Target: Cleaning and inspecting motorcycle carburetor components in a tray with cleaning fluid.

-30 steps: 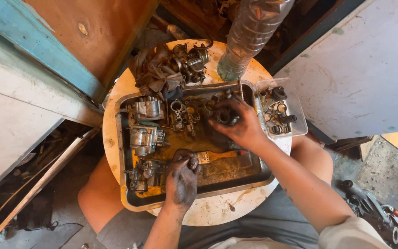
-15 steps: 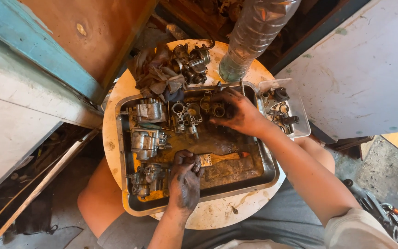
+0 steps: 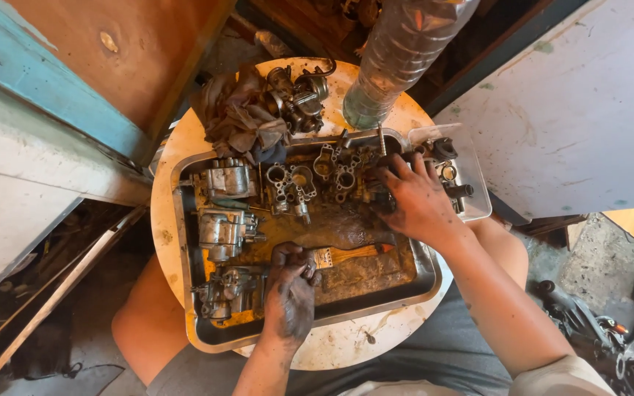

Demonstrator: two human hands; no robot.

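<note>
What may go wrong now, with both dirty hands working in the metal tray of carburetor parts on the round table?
1. The tall clear plastic bottle stands beside the metal tray; the right hand works near it and might knock it over.
2. Both hands look oily, so the small part pinched in the left hand may slip into the dirty liquid.

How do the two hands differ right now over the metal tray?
The left hand is curled near the tray's front edge, beside a small brush; the right hand is spread flat over dark parts in the far right corner. The left looks blacker with grime. Both are greasy.
</note>
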